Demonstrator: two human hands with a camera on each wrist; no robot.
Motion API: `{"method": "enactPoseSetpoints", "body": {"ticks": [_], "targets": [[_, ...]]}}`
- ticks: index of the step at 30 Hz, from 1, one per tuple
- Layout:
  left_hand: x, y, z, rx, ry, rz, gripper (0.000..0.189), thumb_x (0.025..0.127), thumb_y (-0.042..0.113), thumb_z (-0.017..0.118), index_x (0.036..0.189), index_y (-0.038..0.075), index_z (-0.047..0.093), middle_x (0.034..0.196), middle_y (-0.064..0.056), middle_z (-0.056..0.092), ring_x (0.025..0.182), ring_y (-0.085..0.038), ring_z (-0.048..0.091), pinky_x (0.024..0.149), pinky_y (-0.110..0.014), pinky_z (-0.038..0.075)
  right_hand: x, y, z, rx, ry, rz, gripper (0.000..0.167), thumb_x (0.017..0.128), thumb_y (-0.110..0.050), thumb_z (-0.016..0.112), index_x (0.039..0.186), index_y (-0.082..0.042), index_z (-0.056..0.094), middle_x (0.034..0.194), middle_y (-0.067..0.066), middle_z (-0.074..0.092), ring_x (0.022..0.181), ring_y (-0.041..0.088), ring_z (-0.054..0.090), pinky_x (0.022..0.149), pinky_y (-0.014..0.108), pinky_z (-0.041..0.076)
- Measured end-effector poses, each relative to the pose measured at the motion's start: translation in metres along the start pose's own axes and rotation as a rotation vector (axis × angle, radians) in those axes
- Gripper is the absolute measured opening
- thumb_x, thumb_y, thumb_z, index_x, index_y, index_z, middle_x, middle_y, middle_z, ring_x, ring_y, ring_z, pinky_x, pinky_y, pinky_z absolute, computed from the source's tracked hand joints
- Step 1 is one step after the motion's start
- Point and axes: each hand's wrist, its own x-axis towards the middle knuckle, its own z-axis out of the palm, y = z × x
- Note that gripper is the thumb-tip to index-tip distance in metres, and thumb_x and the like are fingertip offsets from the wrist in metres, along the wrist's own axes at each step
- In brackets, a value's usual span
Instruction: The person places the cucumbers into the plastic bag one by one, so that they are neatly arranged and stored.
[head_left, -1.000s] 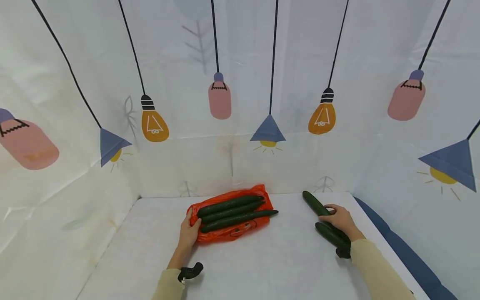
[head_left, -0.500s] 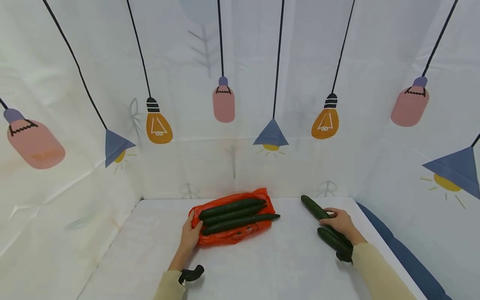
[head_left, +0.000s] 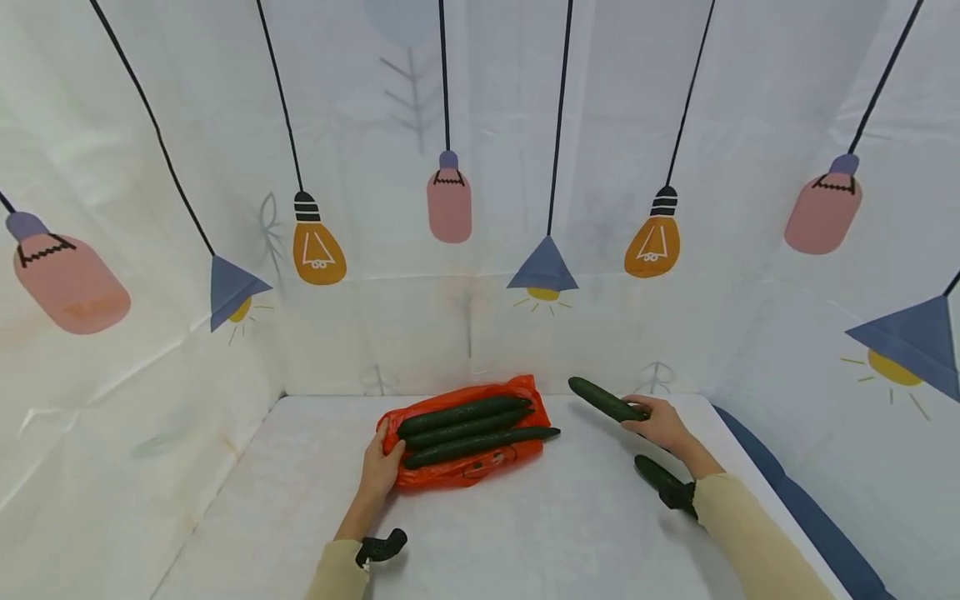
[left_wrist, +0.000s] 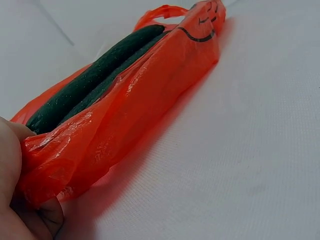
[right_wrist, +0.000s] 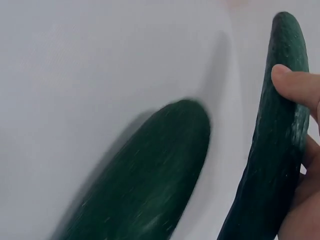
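My left hand pinches the near left edge of a red plastic bag. On top of the bag in the head view lie 3 dark green cucumbers; the left wrist view shows the bag's side rising beside two of them. My right hand grips another cucumber, its far end pointing at the back wall. Thumb and fingers wrap this held cucumber in the right wrist view. Below it, one more cucumber lies on the table, partly hidden by the right wrist.
The white-covered table meets a white sheet wall printed with lamps at the back. Another sheet wall stands at the left. Dark blue fabric runs along the table's right edge. Black bands with cameras sit on both wrists.
My right hand has raised its cucumber off the one beside it and moved it left and away, turning its far end toward the bag. The left hand keeps holding the bag.
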Motion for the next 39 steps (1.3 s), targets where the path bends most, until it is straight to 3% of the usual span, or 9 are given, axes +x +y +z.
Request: {"method": "enactPoseSetpoints", "body": {"ticks": [4, 10, 17, 25, 33, 39], "targets": [[-0.002, -0.003, 0.0, 0.012, -0.019, -0.024, 0.064, 0.1, 0.012, 0.052, 0.154, 0.005, 0.021, 0.153, -0.028, 0.026, 0.141, -0.042, 0.021, 0.112, -0.055, 0.019, 0.002, -0.014, 0.005, 0.012, -0.037, -0.06, 0.048, 0.084, -0.012, 0.076, 0.128, 0.0, 0.059, 0.113, 0.023, 0.064, 0.095, 0.033, 0.062, 0.074, 0.04, 0.053], [-0.003, -0.004, -0.001, 0.012, -0.004, -0.01, 0.062, 0.099, 0.009, 0.052, 0.154, 0.003, 0.023, 0.152, -0.028, 0.027, 0.141, -0.042, 0.022, 0.112, -0.054, 0.02, 0.01, -0.034, 0.019, 0.007, -0.049, -0.196, 0.045, 0.085, -0.004, 0.073, 0.127, 0.001, 0.059, 0.107, 0.02, 0.067, 0.093, 0.031, 0.062, 0.075, 0.042, 0.052], [-0.002, 0.0, -0.002, 0.029, -0.025, -0.005, 0.06, 0.1, 0.013, 0.05, 0.153, 0.001, 0.023, 0.152, -0.028, 0.026, 0.141, -0.042, 0.021, 0.112, -0.054, 0.018, 0.014, -0.056, 0.033, 0.015, -0.073, -0.26, 0.045, 0.085, -0.002, 0.072, 0.128, -0.003, 0.059, 0.12, 0.018, 0.062, 0.1, 0.031, 0.06, 0.085, 0.048, 0.049], [0.009, 0.007, -0.006, -0.002, -0.046, -0.026, 0.062, 0.101, 0.015, 0.049, 0.154, 0.004, 0.02, 0.155, -0.026, 0.022, 0.143, -0.04, 0.016, 0.114, -0.053, 0.014, 0.023, -0.091, 0.059, 0.037, -0.128, -0.332, 0.043, 0.086, -0.002, 0.071, 0.128, -0.008, 0.061, 0.125, 0.013, 0.061, 0.104, 0.029, 0.058, 0.09, 0.049, 0.047], [0.008, 0.008, -0.006, -0.13, -0.056, -0.037, 0.054, 0.104, 0.013, 0.039, 0.153, 0.001, 0.02, 0.157, -0.021, 0.018, 0.145, -0.035, 0.009, 0.116, -0.05, 0.008, 0.03, -0.104, 0.088, 0.007, -0.193, -0.426, 0.047, 0.088, -0.004, 0.07, 0.134, -0.007, 0.058, 0.135, 0.015, 0.055, 0.124, 0.035, 0.05, 0.1, 0.053, 0.041], [0.005, 0.009, -0.008, -0.19, -0.069, -0.054, 0.053, 0.103, 0.01, 0.034, 0.153, 0.0, 0.019, 0.158, -0.021, 0.016, 0.145, -0.034, 0.007, 0.116, -0.049, 0.008, 0.035, -0.122, 0.105, -0.019, -0.201, -0.51, 0.046, 0.086, 0.0, 0.07, 0.131, -0.006, 0.059, 0.129, 0.012, 0.06, 0.116, 0.031, 0.056, 0.097, 0.052, 0.044]]}}
